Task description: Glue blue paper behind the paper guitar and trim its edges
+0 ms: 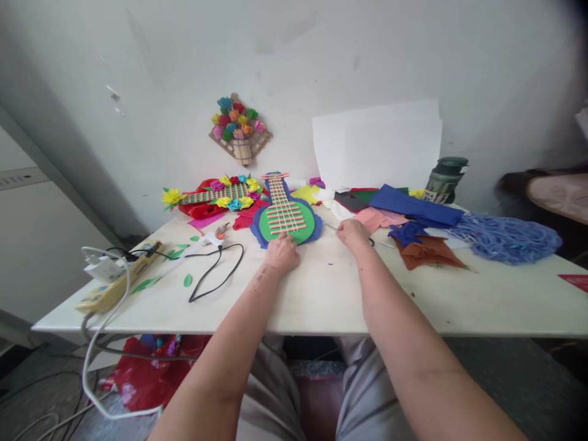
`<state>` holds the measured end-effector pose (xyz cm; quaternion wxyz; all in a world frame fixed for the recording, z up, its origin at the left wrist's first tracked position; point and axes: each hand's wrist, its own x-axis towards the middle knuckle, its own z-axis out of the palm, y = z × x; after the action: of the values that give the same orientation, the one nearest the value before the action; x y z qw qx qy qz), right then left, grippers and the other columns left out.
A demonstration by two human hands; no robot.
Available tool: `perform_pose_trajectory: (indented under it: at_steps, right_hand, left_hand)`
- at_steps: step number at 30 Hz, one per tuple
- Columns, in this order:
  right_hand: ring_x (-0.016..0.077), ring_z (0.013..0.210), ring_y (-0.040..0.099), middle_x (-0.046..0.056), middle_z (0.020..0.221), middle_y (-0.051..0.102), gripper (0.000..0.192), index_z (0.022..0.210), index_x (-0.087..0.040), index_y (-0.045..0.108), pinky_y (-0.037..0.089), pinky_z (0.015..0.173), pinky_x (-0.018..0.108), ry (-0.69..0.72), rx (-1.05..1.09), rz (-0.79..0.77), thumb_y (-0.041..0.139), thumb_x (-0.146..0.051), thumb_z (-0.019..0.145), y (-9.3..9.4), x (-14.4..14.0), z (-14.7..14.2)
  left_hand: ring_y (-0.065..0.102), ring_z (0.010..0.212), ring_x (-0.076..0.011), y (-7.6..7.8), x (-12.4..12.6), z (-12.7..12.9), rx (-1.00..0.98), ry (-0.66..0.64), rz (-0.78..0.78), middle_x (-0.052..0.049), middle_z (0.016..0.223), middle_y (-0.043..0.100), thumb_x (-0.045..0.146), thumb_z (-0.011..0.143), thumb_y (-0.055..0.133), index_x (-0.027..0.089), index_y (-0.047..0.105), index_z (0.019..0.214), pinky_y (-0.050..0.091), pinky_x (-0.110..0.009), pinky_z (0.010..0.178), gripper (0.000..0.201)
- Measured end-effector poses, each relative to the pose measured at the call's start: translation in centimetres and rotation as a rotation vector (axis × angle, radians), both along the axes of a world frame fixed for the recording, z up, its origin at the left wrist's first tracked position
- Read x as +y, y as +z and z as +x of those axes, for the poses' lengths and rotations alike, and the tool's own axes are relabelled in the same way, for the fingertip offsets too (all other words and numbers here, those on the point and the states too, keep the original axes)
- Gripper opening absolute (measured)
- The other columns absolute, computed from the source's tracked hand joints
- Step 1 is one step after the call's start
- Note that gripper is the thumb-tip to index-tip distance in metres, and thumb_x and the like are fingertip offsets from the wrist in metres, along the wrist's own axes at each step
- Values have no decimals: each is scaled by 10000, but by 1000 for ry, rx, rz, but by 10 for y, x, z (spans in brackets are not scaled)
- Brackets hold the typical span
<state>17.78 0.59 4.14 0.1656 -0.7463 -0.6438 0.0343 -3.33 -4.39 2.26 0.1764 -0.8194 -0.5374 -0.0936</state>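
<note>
In the middle of the table lies a paper lute [285, 215] with a green round body, a blue ruffled edge, pink cross strips and pale strings along its neck. My left hand [283, 251] is at its lower edge, fingers curled down on the ends of the strings; the fingertips are partly hidden. To the right of the lute, my right hand [354, 235] is closed on what look like scissors [329, 227]: a thin grey tip sticks out to the left and a dark curved piece shows beside the wrist. That tip is apart from the lute.
At left lie a hot glue gun [212, 238] with a black cable, green paper leaves [188, 280] and a power strip [119, 285]. A flower-covered lute [220, 193] is behind. Crepe paper [413, 205], blue yarn [514, 239] and a bottle [445, 179] are at right.
</note>
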Motion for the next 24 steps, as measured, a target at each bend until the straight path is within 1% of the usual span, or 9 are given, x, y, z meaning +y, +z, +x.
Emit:
perform_pose_trajectory:
  at_steps: [2,4,8,10,12,15,18,21,24]
  right_hand:
    - [253,950,627,123,1016,678,282,977,-184,701,462,717,304,-118,-5,3,539,-139,751,-4,2,2]
    - [270,958,621,170,1020,666,294,993,-134,697,461,747,328,-156,-20,8,527,-115,754,-7,1,2]
    - [332,1025,580,217,1068,632,273,982,-119,703,416,846,434,-59,-107,166,524,-199,792,-6,-3,-6]
    - [309,994,600,200,1048,647,292,974,-143,707,429,821,403,25,-78,192,487,-272,833,-3,-5,-15]
    - [274,951,626,156,980,682,328,931,-180,721,454,747,337,71,-4,109,451,-350,855,-1,-7,-27]
    - [247,905,644,130,942,698,361,880,-187,729,458,663,281,180,69,-82,495,-453,814,0,-10,-45]
    - [241,881,646,107,936,701,312,868,-196,724,455,651,280,179,58,-113,561,-441,765,-3,-12,-56]
    - [230,895,629,76,969,688,259,937,-226,701,449,683,297,177,26,-2,576,-383,773,-8,-13,-58]
    - [206,965,577,53,1065,644,256,1037,-263,667,426,761,303,338,-34,232,576,-282,798,-12,-14,-56]
  left_hand:
    - [492,1013,-255,0,-1,2,-9,8,-13,-105,946,622,186,759,469,149,685,823,456,-325,671,229]
    - [475,1041,-259,-1,-1,3,-20,15,-19,-116,975,609,162,772,452,151,680,830,452,-319,659,236]
    - [466,1042,-262,-3,0,3,-2,8,13,-128,1015,595,112,796,411,150,676,823,439,-341,708,269]
    - [458,1047,-265,-3,1,2,32,-25,46,-125,1045,591,115,802,413,148,677,822,415,-377,800,266]
    - [444,1069,-266,-2,0,1,52,-50,74,-119,1076,586,124,811,415,153,677,826,363,-412,891,264]
    - [427,1095,-265,-1,-1,1,41,-41,84,-109,1110,580,127,812,420,166,677,833,311,-429,940,260]
    - [425,1095,-269,-1,-3,2,25,-26,89,-105,1122,577,126,814,418,167,677,831,296,-439,942,262]
    - [426,1086,-268,-2,-5,2,13,-17,93,-100,1101,583,131,818,421,171,677,831,291,-439,942,260]
    - [427,1075,-263,-2,-5,1,0,-7,95,-93,1080,587,145,821,436,183,680,848,292,-430,942,248]
